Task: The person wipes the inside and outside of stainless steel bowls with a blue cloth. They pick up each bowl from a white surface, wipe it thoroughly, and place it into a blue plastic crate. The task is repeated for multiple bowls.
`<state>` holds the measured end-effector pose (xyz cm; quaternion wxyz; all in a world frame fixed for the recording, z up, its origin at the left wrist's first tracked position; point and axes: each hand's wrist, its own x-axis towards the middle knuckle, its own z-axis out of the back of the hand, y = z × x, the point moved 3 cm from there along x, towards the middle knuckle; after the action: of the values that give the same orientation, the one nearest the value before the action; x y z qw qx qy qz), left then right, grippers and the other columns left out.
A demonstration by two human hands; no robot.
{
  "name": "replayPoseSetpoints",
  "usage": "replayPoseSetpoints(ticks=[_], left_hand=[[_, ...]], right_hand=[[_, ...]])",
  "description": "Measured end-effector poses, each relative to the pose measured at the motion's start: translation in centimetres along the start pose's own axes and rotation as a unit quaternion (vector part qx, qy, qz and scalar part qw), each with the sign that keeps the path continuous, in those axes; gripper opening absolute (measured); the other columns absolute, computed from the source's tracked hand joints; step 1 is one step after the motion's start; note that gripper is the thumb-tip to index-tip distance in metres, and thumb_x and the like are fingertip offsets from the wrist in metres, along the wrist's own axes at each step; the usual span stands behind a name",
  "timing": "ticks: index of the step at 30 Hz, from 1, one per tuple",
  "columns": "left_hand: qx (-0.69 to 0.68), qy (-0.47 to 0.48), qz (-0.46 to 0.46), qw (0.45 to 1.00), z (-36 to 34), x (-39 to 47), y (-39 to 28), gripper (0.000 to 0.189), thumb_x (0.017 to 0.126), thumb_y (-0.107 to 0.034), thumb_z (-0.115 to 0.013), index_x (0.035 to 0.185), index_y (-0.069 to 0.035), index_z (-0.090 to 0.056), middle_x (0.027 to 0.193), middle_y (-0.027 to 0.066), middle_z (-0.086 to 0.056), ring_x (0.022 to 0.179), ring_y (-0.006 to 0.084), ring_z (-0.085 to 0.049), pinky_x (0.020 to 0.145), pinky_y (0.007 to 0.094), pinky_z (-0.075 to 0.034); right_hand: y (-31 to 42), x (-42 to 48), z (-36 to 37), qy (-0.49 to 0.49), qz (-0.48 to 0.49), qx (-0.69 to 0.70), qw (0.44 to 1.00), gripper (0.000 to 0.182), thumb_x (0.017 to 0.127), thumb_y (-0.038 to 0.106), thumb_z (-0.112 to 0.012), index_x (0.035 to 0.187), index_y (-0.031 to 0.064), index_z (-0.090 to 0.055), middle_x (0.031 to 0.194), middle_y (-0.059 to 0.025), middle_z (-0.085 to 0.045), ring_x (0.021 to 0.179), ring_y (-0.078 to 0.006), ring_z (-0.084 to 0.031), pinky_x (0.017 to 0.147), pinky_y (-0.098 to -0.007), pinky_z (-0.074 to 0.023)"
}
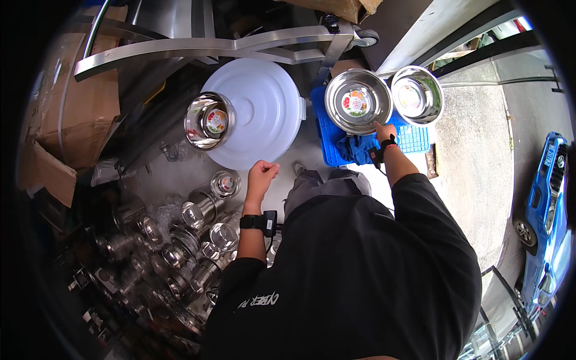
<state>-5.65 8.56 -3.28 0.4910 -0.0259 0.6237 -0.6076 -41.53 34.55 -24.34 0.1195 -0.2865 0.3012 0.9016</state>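
Observation:
My right hand (385, 131) grips the near rim of a wide stainless steel basin (333, 102) with a round, colourful label inside. The basin rests over a blue plastic crate (331, 152), and a crumpled blue cloth (353, 149) lies just below it. To its right stands another shiny steel bowl (421, 112), also labelled. My left hand (263, 176) hangs before me with fingers curled in and nothing visible in them. Ahead of it is a large round white plastic lid (256, 148). A steel bowl (193, 123) sits on that lid's left edge.
Many steel pots and bowls (198, 213), some in clear plastic, crowd the floor at left. Cardboard boxes (83, 103) stand at far left. A metal frame (279, 38) on a caster (366, 39) spans the front. Outside at right, a blue vehicle (546, 216) is parked.

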Motion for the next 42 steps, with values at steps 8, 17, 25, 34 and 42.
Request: replayPoseSetpoints(ticks=[8,17,25,34,42], left_hand=[[-0.028,-0.015,0.038,0.999,-2.5,-1.1,0.6,0.016,0.087,-0.016,-0.062,0.083,-0.002,-0.056,0.077,0.0044,-0.062,0.069,0.0104,-0.058,0.064,0.0234,-0.047],[-0.018,0.054,0.019,0.998,-5.7,0.9,-1.7,0.022,0.09,-0.022,-0.058,0.101,-0.003,-0.057,0.091,0.0052,-0.063,0.081,0.0111,-0.059,0.072,0.0243,-0.048],[-0.196,0.081,0.023,0.977,-8.4,1.2,-4.7,0.05,0.095,-0.04,-0.045,0.133,-0.007,-0.042,0.128,0.0101,-0.051,0.118,0.0221,-0.048,0.095,0.0366,-0.04],[-0.384,-0.006,0.011,0.923,-0.3,-1.8,2.6,0.042,0.092,-0.03,-0.045,0.121,-0.001,-0.052,0.118,0.01,-0.059,0.109,0.0211,-0.056,0.099,0.0352,-0.04],[-0.279,-0.192,0.065,0.939,1.1,-10.3,8.4,0.062,0.09,-0.02,-0.048,0.144,-0.008,-0.019,0.134,0.0129,-0.041,0.118,0.0231,-0.048,0.091,0.0354,-0.046]], right_hand=[[1.8,0.5,1.6,0.114,-0.004,0.014,0.993,0.021,0.077,0.014,-0.055,0.07,-0.0044,-0.062,0.061,-0.0119,-0.061,0.051,-0.0204,-0.06,0.046,-0.0311,-0.0477],[3.8,-2.5,4.2,0.079,0.108,0.191,0.972,0.02,0.074,0.013,-0.055,0.073,-0.0061,-0.06,0.056,-0.0105,-0.057,0.041,-0.0196,-0.053,0.041,-0.0316,-0.0412],[7.2,-11.4,8.8,0.252,0.17,0.276,0.912,0.008,0.081,0.009,-0.058,0.082,0.0009,-0.058,0.057,-0.0011,-0.053,0.045,-0.0088,-0.047,0.042,-0.023,-0.0356],[6.0,-17.3,3.6,0.587,0.144,0.118,0.788,0.045,0.088,0.036,-0.061,0.118,0.0034,-0.053,0.095,-0.005,-0.06,0.085,-0.0126,-0.059,0.069,-0.0255,-0.0505],[-5.6,-4.7,-6.5,0.158,-0.004,-0.17,0.973,0.122,0.056,0.048,-0.084,0.146,0.0163,-0.008,0.144,-0.0274,-0.02,0.124,-0.0463,-0.038,0.101,-0.0483,-0.0383]])
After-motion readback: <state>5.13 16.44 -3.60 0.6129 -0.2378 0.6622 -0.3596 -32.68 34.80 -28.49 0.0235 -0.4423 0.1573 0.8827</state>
